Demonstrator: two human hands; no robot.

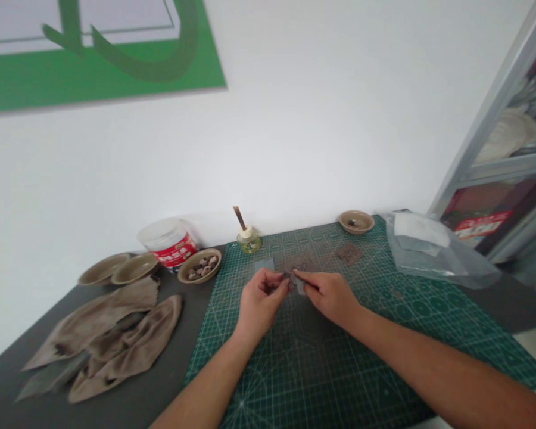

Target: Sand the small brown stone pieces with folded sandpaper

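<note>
The left hand [261,304] grips a small dark piece [286,276] between closed fingertips; the right hand [328,295] pinches a grey strip [300,286] just beside it, both over the green cutting mat [321,363].

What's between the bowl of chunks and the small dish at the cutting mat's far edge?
The head view shows a small glass bottle with a dark stick standing in it.

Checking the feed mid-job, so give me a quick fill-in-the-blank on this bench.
The left hand and right hand meet above a ____ cutting mat.
The plastic tub carries a ____ label.
The beige cloths lie to the ____ of the mat.

Missing words: green; red; left.
</note>
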